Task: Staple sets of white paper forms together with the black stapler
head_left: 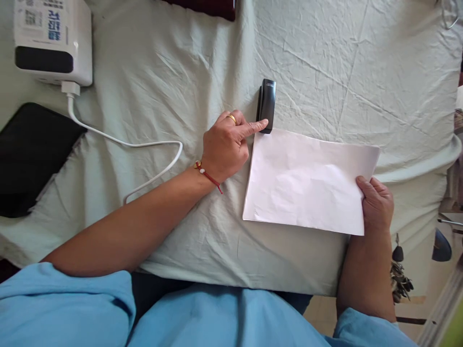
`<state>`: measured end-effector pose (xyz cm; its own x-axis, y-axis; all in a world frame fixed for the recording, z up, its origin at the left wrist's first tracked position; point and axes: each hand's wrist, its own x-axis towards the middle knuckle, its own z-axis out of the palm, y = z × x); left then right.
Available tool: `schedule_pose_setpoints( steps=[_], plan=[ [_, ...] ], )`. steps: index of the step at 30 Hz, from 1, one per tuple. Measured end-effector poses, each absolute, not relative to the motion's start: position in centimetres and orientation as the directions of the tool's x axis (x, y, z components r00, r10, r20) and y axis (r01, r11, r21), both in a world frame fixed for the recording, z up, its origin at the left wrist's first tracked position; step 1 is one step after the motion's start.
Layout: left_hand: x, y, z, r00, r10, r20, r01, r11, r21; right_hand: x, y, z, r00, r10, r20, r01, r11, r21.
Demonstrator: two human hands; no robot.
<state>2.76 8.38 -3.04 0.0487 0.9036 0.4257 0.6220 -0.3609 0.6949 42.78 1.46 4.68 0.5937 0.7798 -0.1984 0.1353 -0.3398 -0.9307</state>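
A black stapler [267, 99] rests on the cloth with its near end over the top left corner of a stack of white paper [307, 183]. The index finger of my left hand [227, 144] is stretched out onto the top of the stapler's near end; the other fingers are curled in. At the right edge of the paper, my right hand [378, 202] grips the sheets, thumb on top and fingers mostly hidden underneath. How many sheets there are is hard to tell.
A wrinkled pale cloth [202, 250] covers the table. To the left stand a white power unit [77, 43] with a white cable [144, 143] and a black flat pouch-like item [36, 159]. A dark red object [217, 7] lies at the far edge.
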Motion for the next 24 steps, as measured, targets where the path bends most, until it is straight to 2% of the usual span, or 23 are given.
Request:
schedule_pose_setpoints(
  steps=[4, 13, 19, 24],
  plan=[
    [2.7, 8.5, -2.9, 0.066, 0.912, 0.405, 0.627, -0.354, 0.694, 42.9, 1.4, 4.1, 0.585, 0.793, -0.169, 0.131, -0.298, -0.945],
    [1.7, 8.7, -2.7, 0.102, 0.909, 0.404, 0.419, -0.408, 0.811, 43.7, 0.2, 2.6, 0.458, 0.884, -0.092, 0.236, -0.221, -0.946],
    [1.8, 8.9, -3.6, 0.062, 0.884, 0.464, 0.368, -0.452, 0.813, 43.5, 0.0, 2.1, 0.515, 0.857, 0.018, 0.23, -0.119, -0.966],
    [1.9, 8.3, -1.5, 0.133, 0.957, 0.257, 0.307, -0.287, 0.907, 43.2, 0.5, 1.6, 0.604, 0.792, 0.093, 0.228, -0.06, -0.972]
  ],
)
